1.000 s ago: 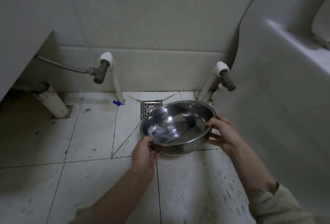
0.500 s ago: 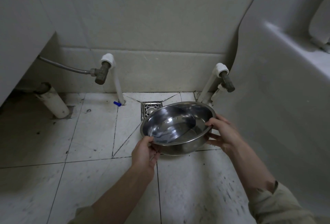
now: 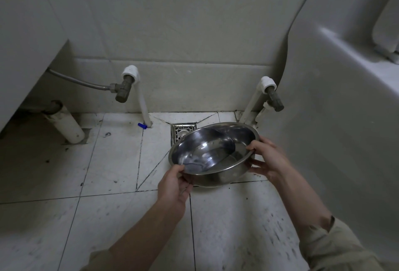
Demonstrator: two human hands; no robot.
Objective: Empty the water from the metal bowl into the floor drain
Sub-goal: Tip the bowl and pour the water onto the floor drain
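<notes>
Both hands grip the bowl (image 3: 212,152) by its rim: the left hand (image 3: 173,186) at the near edge, the right hand (image 3: 266,159) at the right edge. The bowl hangs above the floor (image 3: 112,162), tilted, just in front of the drain (image 3: 182,132), partly covering it. A shallow pool of water (image 3: 194,162) sits in its low near-left side.

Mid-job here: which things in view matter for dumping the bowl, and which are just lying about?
Part of the job:
metal bowl, held at its rim
floor drain, just beyond the bowl
left hand
right hand

Just there:
blue cap on the floor tiles
left valve with hose
right valve
white drain pipe
</notes>
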